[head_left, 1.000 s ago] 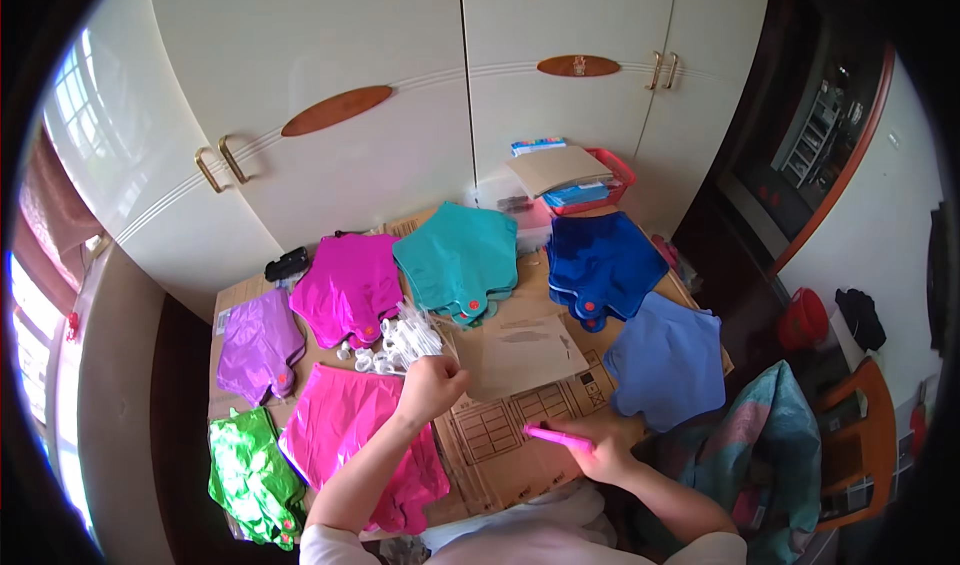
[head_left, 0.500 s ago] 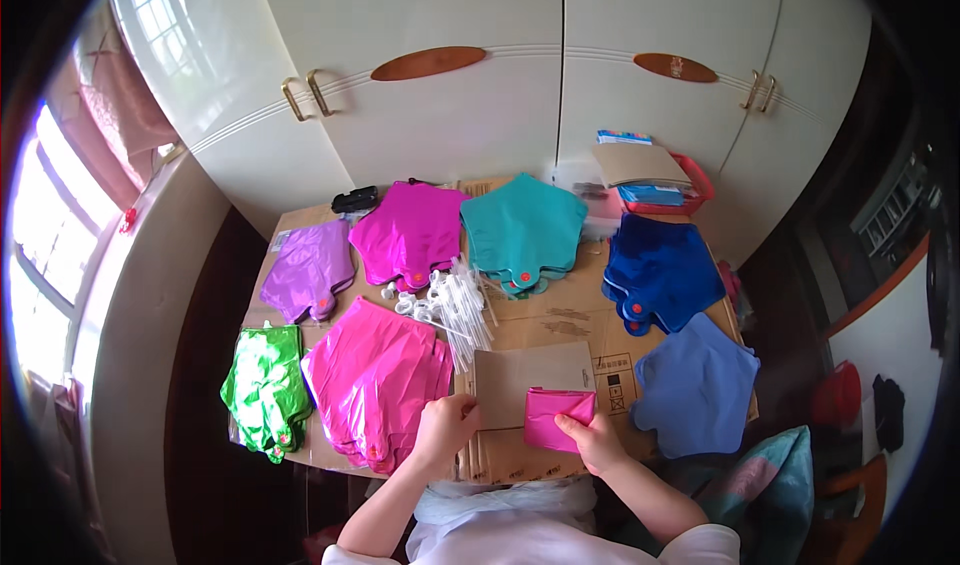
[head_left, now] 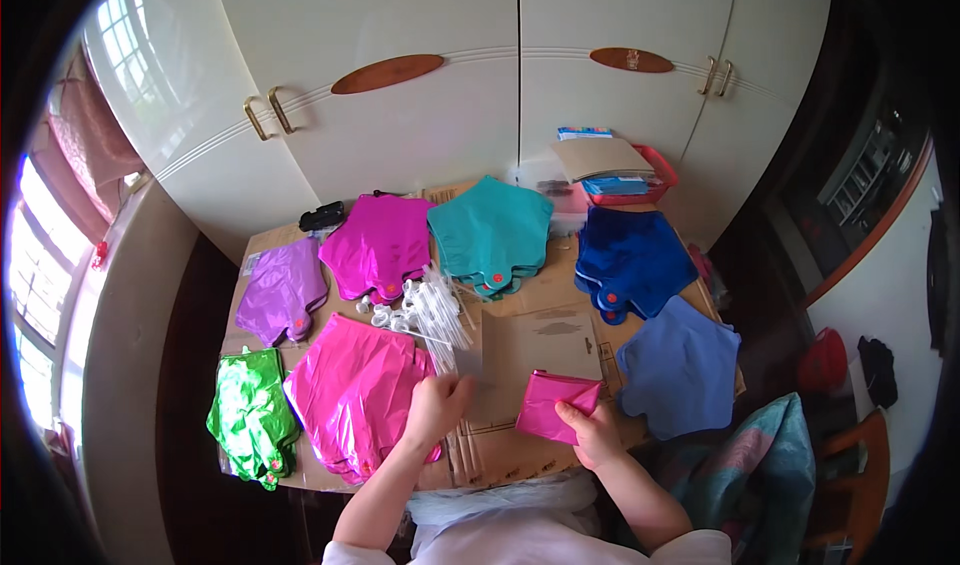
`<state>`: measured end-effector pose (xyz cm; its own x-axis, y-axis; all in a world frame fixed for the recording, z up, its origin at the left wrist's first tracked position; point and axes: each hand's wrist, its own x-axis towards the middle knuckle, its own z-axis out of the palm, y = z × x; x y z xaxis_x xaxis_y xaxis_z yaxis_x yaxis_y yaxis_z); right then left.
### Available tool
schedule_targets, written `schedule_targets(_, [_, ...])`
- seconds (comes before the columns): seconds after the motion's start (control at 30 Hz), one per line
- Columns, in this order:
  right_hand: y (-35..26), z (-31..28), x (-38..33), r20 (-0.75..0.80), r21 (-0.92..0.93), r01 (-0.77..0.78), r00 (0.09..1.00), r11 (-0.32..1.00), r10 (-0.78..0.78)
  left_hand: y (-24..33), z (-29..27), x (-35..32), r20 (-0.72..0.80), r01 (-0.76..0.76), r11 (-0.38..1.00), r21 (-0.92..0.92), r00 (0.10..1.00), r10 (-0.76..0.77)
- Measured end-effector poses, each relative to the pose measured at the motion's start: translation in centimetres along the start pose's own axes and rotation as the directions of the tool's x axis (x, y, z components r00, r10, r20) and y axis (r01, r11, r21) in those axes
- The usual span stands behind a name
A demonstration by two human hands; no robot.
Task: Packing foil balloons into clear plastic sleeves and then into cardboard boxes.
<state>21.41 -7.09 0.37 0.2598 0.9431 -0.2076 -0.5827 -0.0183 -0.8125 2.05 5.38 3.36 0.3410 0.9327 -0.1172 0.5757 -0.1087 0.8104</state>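
"So, what's each hand doing?"

"My right hand [head_left: 594,437] is pinching the folded pink packet [head_left: 543,403] over the near right corner of the brown cardboard sheet [head_left: 535,350]. My left hand [head_left: 436,412] has its fingers curled; whether they hold anything, I cannot tell."

"Anything in the way?"

"My left forearm covers part of the bright pink foil [head_left: 352,385], and white sticks [head_left: 434,315] lie just beyond that hand. Farther off, a red basket [head_left: 662,173] stands near the cupboard [head_left: 400,145], with a tan board [head_left: 600,158] on top."

"And the counts?"

"Seven colours of foil pieces: lilac foil [head_left: 283,290], magenta foil [head_left: 378,247], teal foil [head_left: 492,233], dark blue foil [head_left: 638,253], pale blue foil [head_left: 682,367], green foil [head_left: 250,405], plus the bright pink. One packet in my fingers, one basket, one black object [head_left: 322,217], four brass handles [head_left: 255,122]. The sticks overlap too much for me to count."
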Motion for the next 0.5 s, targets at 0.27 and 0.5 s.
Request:
schedule_targets(0.27, [0.7,-0.5,0.4,0.077,0.026,-0.304,0.950,0.952,0.302,-4.3,-1.3,-9.1,0.071,0.098,0.995,0.006,0.993,-0.098])
schedule_targets(0.5, [5.3,-0.1,1.5,0.111,-0.532,-0.103,0.976,0.841,0.190,-3.2,2.1,-10.0,-0.013,-0.199,0.966,0.162,0.979,0.204])
